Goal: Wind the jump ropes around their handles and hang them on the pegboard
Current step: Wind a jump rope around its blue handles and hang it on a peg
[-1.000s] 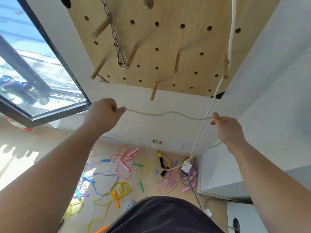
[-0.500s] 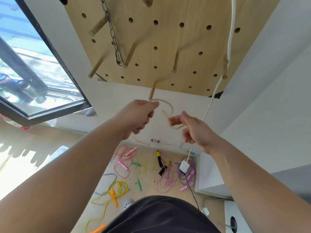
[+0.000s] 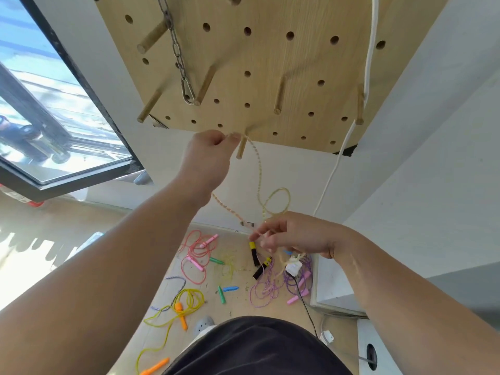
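A thin pale yellow jump rope (image 3: 258, 169) hangs in the air below the wooden pegboard (image 3: 270, 63). My left hand (image 3: 208, 155) pinches the rope's upper end right beside the lowest wooden peg (image 3: 241, 147). The rope drops from there, curls into a small loop, and reaches my right hand (image 3: 292, 235), which pinches it lower down. Several more jump ropes lie on the floor: a pink one (image 3: 197, 253), a yellow one with orange handles (image 3: 186, 301), a purple one (image 3: 266, 288) and one with black handles (image 3: 254, 253).
A metal chain (image 3: 178, 55) with a carabiner and a white cord (image 3: 369, 58) hang on the pegboard among several bare pegs. An open window (image 3: 54, 125) is at the left. A white cabinet (image 3: 335, 288) stands low on the right, with a black cable beside it.
My hands, first held wide apart with the rope stretched between them, came together. The left hand then rose to the lowest peg and the right hand dropped, letting the rope loop.
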